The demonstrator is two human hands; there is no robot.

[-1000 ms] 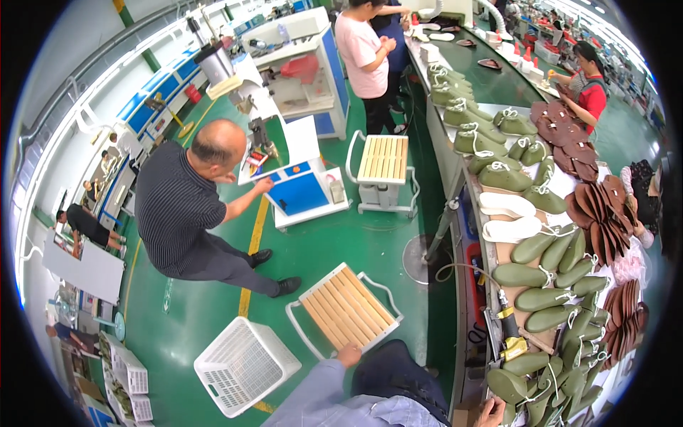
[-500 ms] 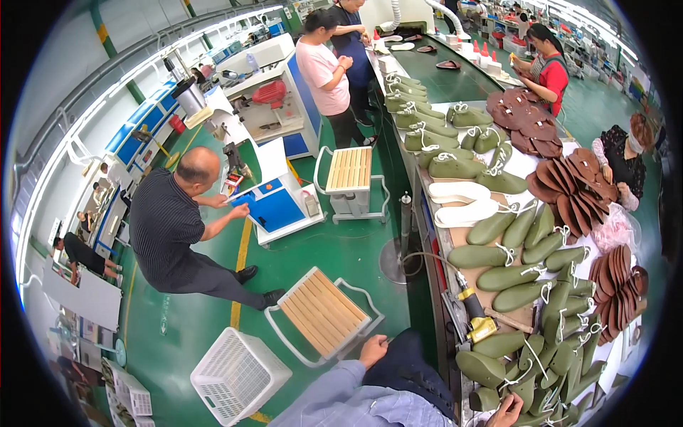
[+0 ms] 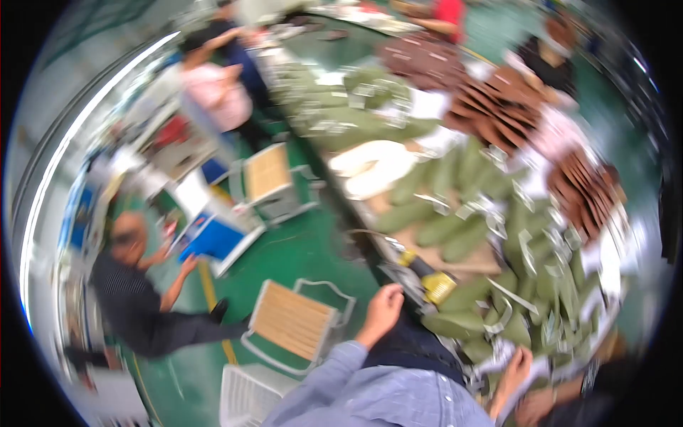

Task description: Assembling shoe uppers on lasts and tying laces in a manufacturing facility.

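Observation:
My left hand (image 3: 384, 312) is raised at the near edge of the workbench, beside a yellow-and-black power tool (image 3: 430, 280). Its fingers are curled; blur hides whatever they may hold. Low on the right, my right hand (image 3: 517, 368) has bent fingers too, close to a pile of green shoe lasts (image 3: 455, 324) with white cords. Whether it touches a last or cord cannot be made out. Just right of it, another person's hand (image 3: 537, 407) reaches in from a dark sleeve.
Stacked brown shoe pieces (image 3: 491, 107) and a white pair of shoe forms (image 3: 373, 167) share the bench. On the floor to my left stand a slatted stool (image 3: 295, 320), a white crate (image 3: 249, 395) and a person in dark clothes (image 3: 131, 299). Others stand beyond.
My view has swung, shifting the scene leftward and blurring it. My left hand is higher, nearer the bench edge; my right hand is higher too. Another person's hand has appeared at lower right.

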